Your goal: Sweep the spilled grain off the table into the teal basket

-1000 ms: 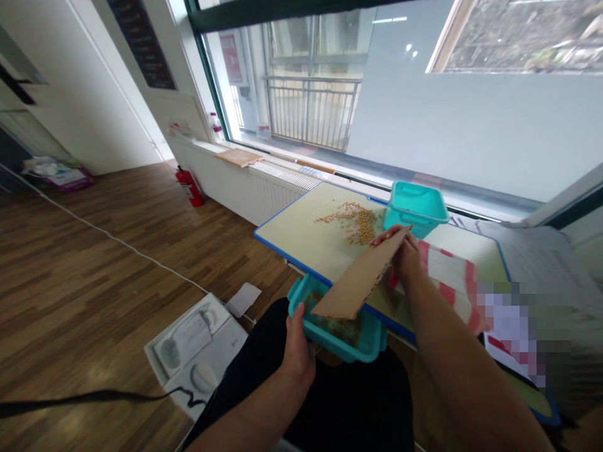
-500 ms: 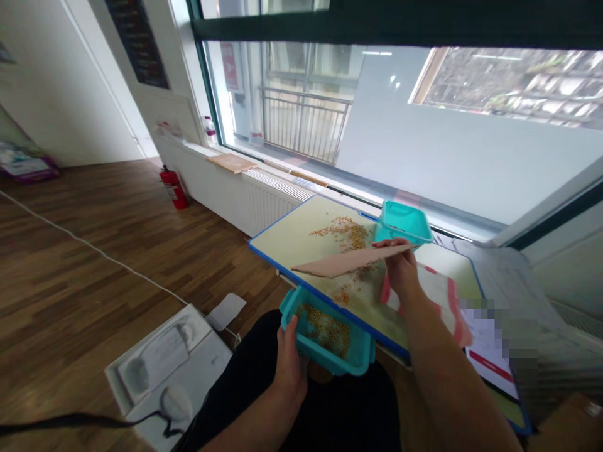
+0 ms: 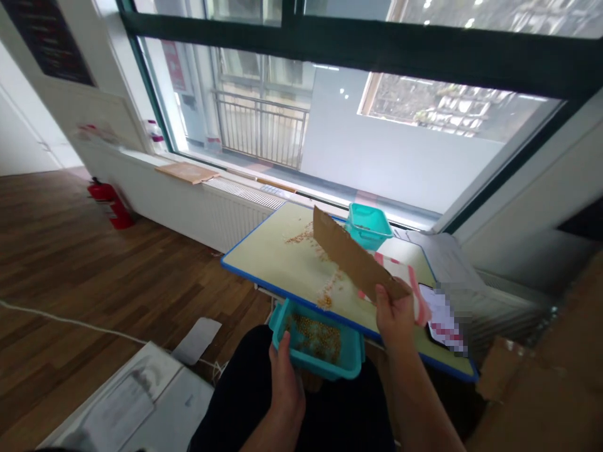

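Observation:
My left hand (image 3: 284,376) grips the near left rim of a teal plastic basket (image 3: 325,369), which sits over my lap just under the table edge. Yellow corn kernels (image 3: 315,336) cover part of its bottom. In my right hand (image 3: 394,314) is a flat strip of brown cardboard (image 3: 353,254), held by its near end and tilted above the tabletop. Below and left of the cardboard, loose kernels with pale bits (image 3: 326,298) trail toward the table's front edge. More kernels (image 3: 301,235) lie farther back, partly hidden behind the cardboard.
The blue-edged table (image 3: 264,245) stands against the window sill. A second teal basket (image 3: 370,229) is at its back. A red-and-white cloth (image 3: 419,301) and a phone-like device (image 3: 438,314) lie on the right. A white box (image 3: 179,402) sits on the floor at left.
My right hand has drawn nearer and the cardboard has swung from lying nearly crosswise to pointing away, its broad face showing. My left hand keeps its hold on the basket. The view has turned right.

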`<control>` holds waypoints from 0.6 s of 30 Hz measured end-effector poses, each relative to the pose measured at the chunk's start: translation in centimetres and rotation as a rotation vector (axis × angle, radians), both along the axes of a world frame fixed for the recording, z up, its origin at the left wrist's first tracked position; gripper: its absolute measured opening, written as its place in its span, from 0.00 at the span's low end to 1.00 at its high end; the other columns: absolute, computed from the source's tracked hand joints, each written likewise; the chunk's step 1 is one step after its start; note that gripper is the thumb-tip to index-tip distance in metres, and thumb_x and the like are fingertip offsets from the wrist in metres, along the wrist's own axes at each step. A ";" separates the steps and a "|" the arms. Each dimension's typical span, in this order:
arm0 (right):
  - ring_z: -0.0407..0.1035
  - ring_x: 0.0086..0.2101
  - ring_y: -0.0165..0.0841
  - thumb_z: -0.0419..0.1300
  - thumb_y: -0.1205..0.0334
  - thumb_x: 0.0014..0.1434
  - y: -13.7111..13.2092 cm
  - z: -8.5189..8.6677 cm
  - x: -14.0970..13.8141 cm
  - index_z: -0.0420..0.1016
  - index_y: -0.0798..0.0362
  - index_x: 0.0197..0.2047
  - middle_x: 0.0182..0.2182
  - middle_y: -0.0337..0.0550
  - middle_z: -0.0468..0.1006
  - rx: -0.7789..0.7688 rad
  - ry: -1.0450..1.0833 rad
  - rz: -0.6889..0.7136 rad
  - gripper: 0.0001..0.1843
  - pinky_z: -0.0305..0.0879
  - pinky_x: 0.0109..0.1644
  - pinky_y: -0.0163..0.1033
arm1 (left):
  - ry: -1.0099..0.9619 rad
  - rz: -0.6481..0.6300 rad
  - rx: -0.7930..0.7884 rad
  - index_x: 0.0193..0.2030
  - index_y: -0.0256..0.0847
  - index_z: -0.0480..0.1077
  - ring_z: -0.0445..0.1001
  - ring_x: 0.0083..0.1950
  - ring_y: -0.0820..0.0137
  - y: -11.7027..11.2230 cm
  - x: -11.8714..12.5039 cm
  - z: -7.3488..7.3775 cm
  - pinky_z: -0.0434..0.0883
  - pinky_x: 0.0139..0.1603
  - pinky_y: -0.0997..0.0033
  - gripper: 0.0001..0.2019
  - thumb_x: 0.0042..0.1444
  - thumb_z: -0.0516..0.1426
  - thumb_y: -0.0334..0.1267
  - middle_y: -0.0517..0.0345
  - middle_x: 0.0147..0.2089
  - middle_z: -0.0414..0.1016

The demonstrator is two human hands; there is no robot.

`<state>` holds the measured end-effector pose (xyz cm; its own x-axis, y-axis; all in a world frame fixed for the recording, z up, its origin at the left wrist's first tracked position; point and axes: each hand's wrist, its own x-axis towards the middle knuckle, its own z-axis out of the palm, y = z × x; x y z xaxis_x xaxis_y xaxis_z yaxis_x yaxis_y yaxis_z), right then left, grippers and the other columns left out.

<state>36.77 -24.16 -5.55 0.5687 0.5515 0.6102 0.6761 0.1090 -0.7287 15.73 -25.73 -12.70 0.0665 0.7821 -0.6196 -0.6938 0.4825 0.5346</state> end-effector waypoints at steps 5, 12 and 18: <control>0.72 0.45 0.43 0.59 0.48 0.57 1.7 -1.8 0.9 0.66 0.49 0.49 0.43 0.48 0.76 0.028 0.140 0.061 0.20 0.68 0.52 0.54 | 0.014 0.010 0.005 0.57 0.48 0.65 0.72 0.58 0.58 0.0 -0.2 -0.3 0.71 0.56 0.59 0.23 0.56 0.60 0.51 0.52 0.57 0.74; 0.71 0.45 0.44 0.58 0.48 0.58 1.9 -1.2 0.7 0.69 0.50 0.47 0.42 0.50 0.77 -0.040 -0.003 0.001 0.19 0.67 0.53 0.53 | -0.003 0.032 0.008 0.59 0.48 0.64 0.72 0.59 0.57 0.3 -0.4 0.0 0.72 0.55 0.58 0.24 0.57 0.59 0.49 0.51 0.59 0.72; 0.73 0.40 0.44 0.58 0.47 0.58 2.4 -1.4 -0.6 0.70 0.49 0.47 0.39 0.49 0.79 -0.082 -0.033 -0.018 0.19 0.70 0.45 0.50 | 0.011 0.019 -0.007 0.58 0.49 0.64 0.72 0.59 0.57 0.3 -0.5 0.3 0.72 0.55 0.58 0.23 0.57 0.59 0.50 0.52 0.59 0.73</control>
<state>36.17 -21.81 -6.99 0.5599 0.5900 0.5817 0.7009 0.0371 -0.7123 15.24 -25.47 -12.38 0.0452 0.7786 -0.6259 -0.6970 0.4734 0.5385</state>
